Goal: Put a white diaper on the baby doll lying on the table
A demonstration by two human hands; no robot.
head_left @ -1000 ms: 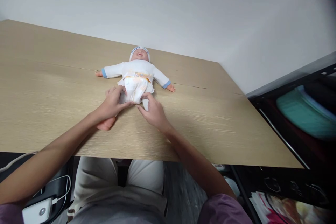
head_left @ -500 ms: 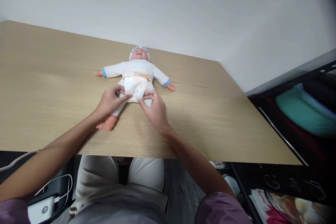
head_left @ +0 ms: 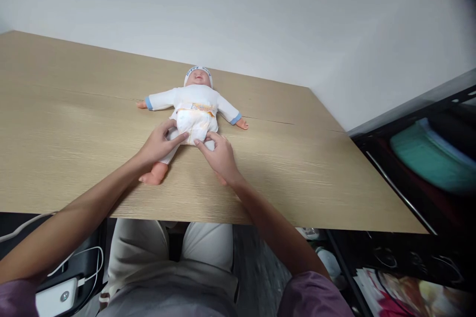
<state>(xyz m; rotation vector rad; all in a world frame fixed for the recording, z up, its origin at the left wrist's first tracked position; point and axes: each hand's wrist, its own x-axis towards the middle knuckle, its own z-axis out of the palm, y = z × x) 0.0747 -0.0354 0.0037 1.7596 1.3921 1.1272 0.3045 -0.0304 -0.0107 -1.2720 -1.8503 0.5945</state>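
Left hand (head_left: pixel 158 143) and right hand (head_left: pixel 222 155) touch the diaper (head_left: pixel 197 124) at its leg edges, thumbs inward; I can't tell if either pinches. Front's up at the waist, leg edges seemingly unsettled. Doll (head_left: pixel 195 92) face-up on counter (head_left: pixel 297 173), my forearms angling inward.

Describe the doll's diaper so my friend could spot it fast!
Find the wooden table, then the doll lying face-up. The diaper is at its hips, the lower part between the person's left hand and right hand. It's white like the doll's clothes, but only it has an orange-patterned band.
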